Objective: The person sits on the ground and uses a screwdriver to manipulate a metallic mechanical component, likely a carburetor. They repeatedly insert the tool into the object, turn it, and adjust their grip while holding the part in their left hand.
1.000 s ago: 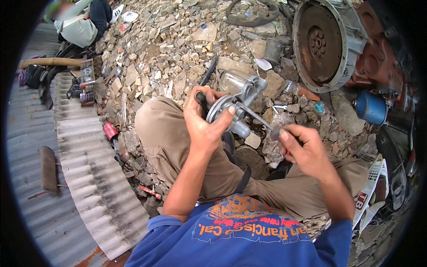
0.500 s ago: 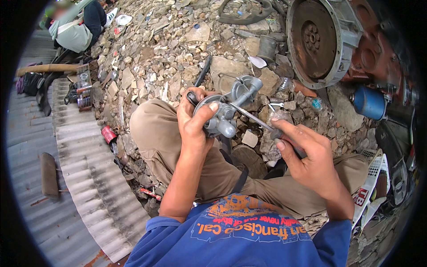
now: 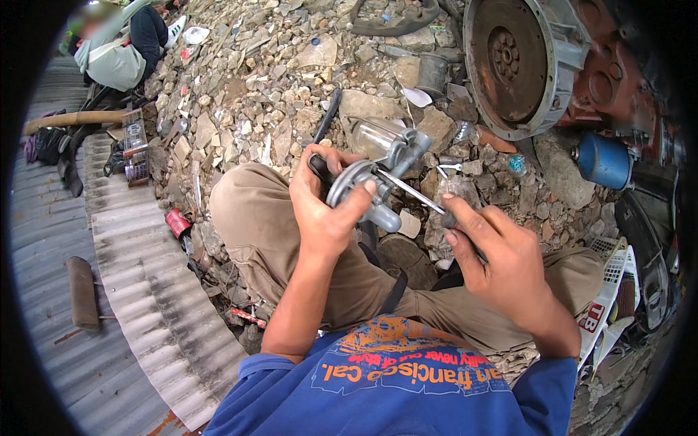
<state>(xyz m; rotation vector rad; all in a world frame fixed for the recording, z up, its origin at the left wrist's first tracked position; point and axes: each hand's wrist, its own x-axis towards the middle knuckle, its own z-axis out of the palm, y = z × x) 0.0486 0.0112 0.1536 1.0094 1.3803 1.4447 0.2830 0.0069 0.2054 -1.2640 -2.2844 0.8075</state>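
Note:
My left hand point(image 3: 323, 214) is closed round a grey cast-metal engine part point(image 3: 382, 216), which looks like a fuel pump, with round flanges and a clear bowl point(image 3: 373, 136) on its far side. A dark lever-like piece point(image 3: 320, 168) sticks out by my left fingers. My right hand point(image 3: 502, 254) grips a screwdriver point(image 3: 412, 190) by its dark handle, thumb and index finger near the shaft. The metal shaft slants up and left, and its tip meets the part near the middle; the exact contact is hidden. Both hands are above my lap.
Stones and rubble cover the ground, with a small wrench point(image 3: 449, 168) beyond my hands. A large engine with a round flywheel point(image 3: 503, 54) and blue filter point(image 3: 605, 161) stands at right. Corrugated sheets point(image 3: 145, 291) lie left; another person point(image 3: 120, 54) sits far left.
My left hand has turned the metal part, so its clear bowl shows more and the near knob points further right. The screwdriver stays against the part, with my right hand barely moved.

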